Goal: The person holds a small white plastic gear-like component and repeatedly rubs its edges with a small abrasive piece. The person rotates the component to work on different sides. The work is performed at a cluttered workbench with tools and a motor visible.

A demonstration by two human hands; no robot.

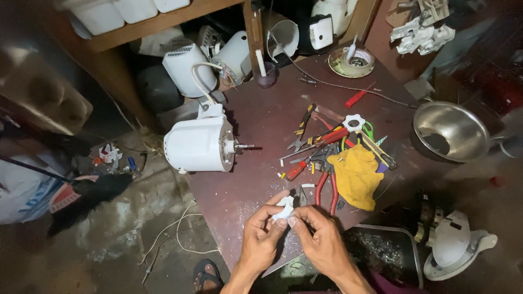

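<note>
The left hand (260, 235) and right hand (321, 237) together pinch 1 small white plastic part (285, 207) above the dark reddish-brown tabletop (267, 114). A crumpled yellow cloth (357, 175) and a white cylindrical motor housing (199, 144) lie nearby.

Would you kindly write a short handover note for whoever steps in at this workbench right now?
Left hand and right hand: both pinch one small white plastic part over the near edge of the table, fingertips meeting on it.
White motor housing lies on its side at the table's left, shaft pointing right, untouched.
Pliers, screwdrivers and a yellow cloth sit right of the hands.
Steel bowl at far right.
Done or left: cannot tell from this view.
</note>
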